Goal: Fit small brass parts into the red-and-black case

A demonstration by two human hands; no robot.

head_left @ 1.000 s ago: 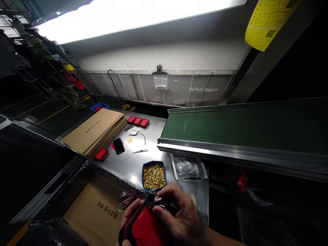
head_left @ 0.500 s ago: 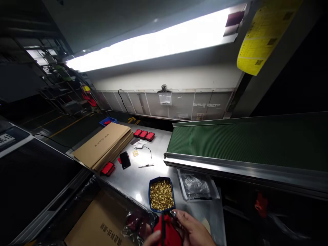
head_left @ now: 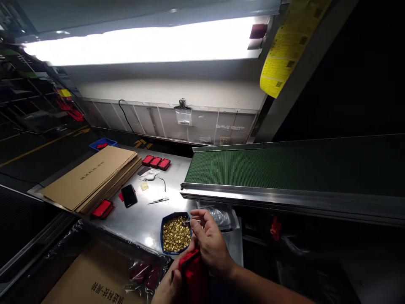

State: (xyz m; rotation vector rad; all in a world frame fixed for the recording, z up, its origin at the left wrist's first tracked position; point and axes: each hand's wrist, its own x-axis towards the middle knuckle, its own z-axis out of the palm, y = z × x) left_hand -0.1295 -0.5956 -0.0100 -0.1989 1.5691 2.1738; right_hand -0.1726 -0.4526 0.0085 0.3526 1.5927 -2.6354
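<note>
Flat cardboard sheets (head_left: 91,179), a black phone (head_left: 129,195) and three red cases (head_left: 156,162) lie beside the green conveyor (head_left: 284,166).

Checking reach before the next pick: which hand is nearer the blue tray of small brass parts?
Right. The right hand hovers at the blue tray of small brass parts, fingers over its right rim; the left hand is lower, holding the red-and-black case.

The bench (head_left: 148,211) is bare sheet metal, smooth and glossy. At its near edge a blue plastic tray (head_left: 162,230) holds shiny brass-coloured metal bits (head_left: 175,233). Matt brown cardboard sheets (head_left: 91,179) lie along its left edge. The red case (head_left: 193,274) in the left hand (head_left: 167,287) looks like smooth plastic. The conveyor belt (head_left: 284,169) is ribbed matt green; beside the tray lies crinkled clear plastic bag (head_left: 221,215).
</note>
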